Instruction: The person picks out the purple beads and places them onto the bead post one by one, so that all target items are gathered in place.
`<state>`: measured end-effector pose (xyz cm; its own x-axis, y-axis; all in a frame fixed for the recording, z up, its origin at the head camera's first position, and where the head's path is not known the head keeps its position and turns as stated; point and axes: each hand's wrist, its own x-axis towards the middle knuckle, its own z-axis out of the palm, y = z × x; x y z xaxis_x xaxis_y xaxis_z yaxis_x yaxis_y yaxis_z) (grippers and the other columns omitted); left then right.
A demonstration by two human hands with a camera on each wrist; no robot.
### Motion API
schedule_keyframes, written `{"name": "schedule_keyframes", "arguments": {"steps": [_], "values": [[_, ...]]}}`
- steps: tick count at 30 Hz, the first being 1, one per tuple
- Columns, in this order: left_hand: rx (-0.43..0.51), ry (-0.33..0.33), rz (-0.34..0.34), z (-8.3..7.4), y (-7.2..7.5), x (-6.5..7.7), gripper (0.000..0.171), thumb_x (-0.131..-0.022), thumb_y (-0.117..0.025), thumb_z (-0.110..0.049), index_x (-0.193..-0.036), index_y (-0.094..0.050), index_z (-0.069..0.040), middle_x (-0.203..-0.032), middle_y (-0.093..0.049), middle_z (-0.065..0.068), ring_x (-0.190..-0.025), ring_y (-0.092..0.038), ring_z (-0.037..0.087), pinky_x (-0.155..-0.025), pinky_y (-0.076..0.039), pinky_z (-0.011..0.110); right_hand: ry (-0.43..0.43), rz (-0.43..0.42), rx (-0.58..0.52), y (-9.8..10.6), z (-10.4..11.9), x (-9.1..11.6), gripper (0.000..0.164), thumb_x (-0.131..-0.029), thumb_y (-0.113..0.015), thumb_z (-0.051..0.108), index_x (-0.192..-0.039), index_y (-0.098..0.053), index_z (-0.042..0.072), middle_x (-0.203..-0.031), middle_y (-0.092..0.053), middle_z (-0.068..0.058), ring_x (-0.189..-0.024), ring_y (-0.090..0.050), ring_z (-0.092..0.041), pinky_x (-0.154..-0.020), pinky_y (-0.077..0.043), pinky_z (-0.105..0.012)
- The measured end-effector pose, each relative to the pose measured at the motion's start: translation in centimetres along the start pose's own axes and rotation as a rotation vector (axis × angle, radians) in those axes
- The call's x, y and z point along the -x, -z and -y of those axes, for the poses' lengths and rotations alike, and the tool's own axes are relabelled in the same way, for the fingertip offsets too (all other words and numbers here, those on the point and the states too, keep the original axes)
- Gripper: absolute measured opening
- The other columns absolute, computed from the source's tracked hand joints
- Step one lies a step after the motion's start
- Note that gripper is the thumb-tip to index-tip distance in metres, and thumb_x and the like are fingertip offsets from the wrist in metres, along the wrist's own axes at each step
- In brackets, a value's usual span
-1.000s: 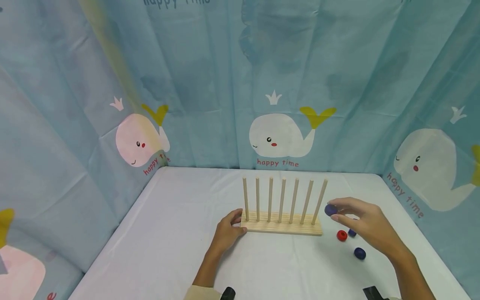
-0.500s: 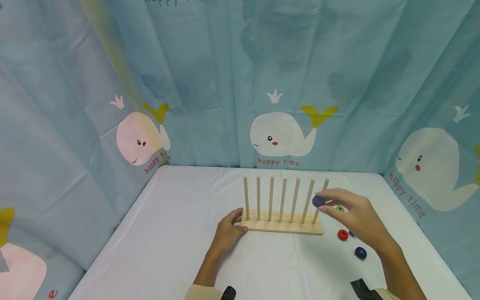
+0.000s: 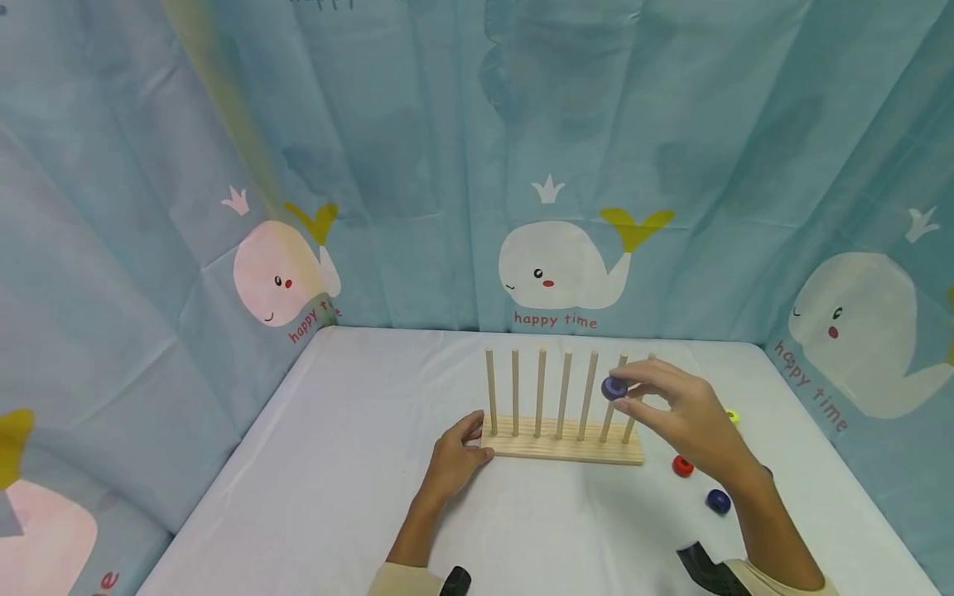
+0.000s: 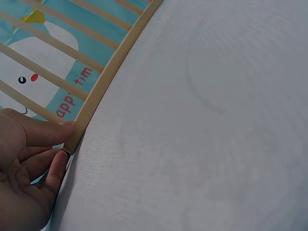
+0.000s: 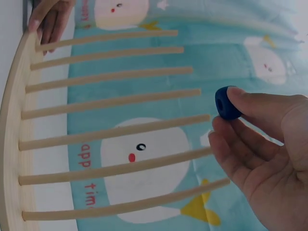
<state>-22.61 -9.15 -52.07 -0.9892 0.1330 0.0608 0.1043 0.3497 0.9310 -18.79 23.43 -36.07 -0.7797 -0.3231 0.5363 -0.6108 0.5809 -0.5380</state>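
A wooden peg rack [image 3: 562,449] stands on the white table, with several upright dowels in a row on its flat base. My left hand [image 3: 451,460] grips the left end of that base, thumb in front; the left wrist view shows the thumb and fingertips at the base's corner [image 4: 73,142]. My right hand [image 3: 689,418] pinches a dark blue bead [image 3: 614,387] between thumb and fingers, in front of the right-hand dowels in the head view. In the right wrist view the bead's hole [image 5: 221,103] faces the dowels, and the bead is apart from their tips.
To the right of the rack lie a red bead [image 3: 681,466], another dark blue bead [image 3: 718,501] and a yellow bead [image 3: 733,415], the last partly behind my right hand. A blue whale-print curtain [image 3: 402,207] rises behind the white table [image 3: 358,430].
My right hand has carried the blue bead left and up, from beside the rack to in front of its right-hand dowels. The left hand stays at the base's end.
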Motion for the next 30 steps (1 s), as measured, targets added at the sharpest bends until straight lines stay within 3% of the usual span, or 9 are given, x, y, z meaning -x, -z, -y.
{"name": "schedule_keyframes", "arguments": {"steps": [6, 17, 23, 30], "values": [[-0.004, 0.004, -0.01, 0.0, 0.1, 0.0, 0.065, -0.086, -0.072, -0.007, -0.145, -0.045, -0.008, -0.142, -0.051, 0.008, -0.121, -0.054, 0.024, -0.095, -0.05, 0.031, 0.018, 0.007, -0.029, -0.3, 0.7, -0.6, 0.035, -0.087, -0.075, 0.017, -0.12, -0.066, 0.023, -0.111, -0.063, 0.014, -0.093, -0.065, -0.005, -0.081, -0.054, -0.02], [0.003, 0.003, -0.015, 0.2, 0.1, 0.0, 0.065, -0.086, -0.072, -0.006, -0.145, -0.045, -0.008, -0.142, -0.051, 0.008, -0.122, -0.054, 0.025, -0.095, -0.05, 0.033, 0.07, -0.007, -0.102, -2.0, 1.4, -2.0, 0.04, -0.081, -0.079, 0.007, -0.119, -0.067, 0.015, -0.114, -0.066, 0.004, -0.091, -0.067, -0.01, -0.081, -0.054, -0.022], [0.001, -0.007, -0.01, 0.3, -0.1, -0.1, 0.065, -0.085, -0.072, -0.006, -0.144, -0.045, -0.008, -0.142, -0.051, 0.008, -0.123, -0.053, 0.025, -0.095, -0.049, 0.032, 0.068, 0.006, -0.096, -3.0, 2.1, -2.7, 0.039, -0.085, -0.076, 0.015, -0.123, -0.066, 0.013, -0.113, -0.066, 0.008, -0.091, -0.066, -0.007, -0.079, -0.055, -0.025], [-0.004, 0.002, -0.016, 0.1, -0.2, 0.0, 0.064, -0.086, -0.071, -0.007, -0.145, -0.046, -0.009, -0.142, -0.051, 0.007, -0.122, -0.054, 0.025, -0.096, -0.049, 0.033, 0.131, 0.012, -0.146, -4.1, 2.8, -3.9, 0.035, -0.088, -0.074, 0.021, -0.121, -0.067, 0.016, -0.113, -0.066, 0.01, -0.094, -0.065, -0.008, -0.082, -0.056, -0.029]]}}
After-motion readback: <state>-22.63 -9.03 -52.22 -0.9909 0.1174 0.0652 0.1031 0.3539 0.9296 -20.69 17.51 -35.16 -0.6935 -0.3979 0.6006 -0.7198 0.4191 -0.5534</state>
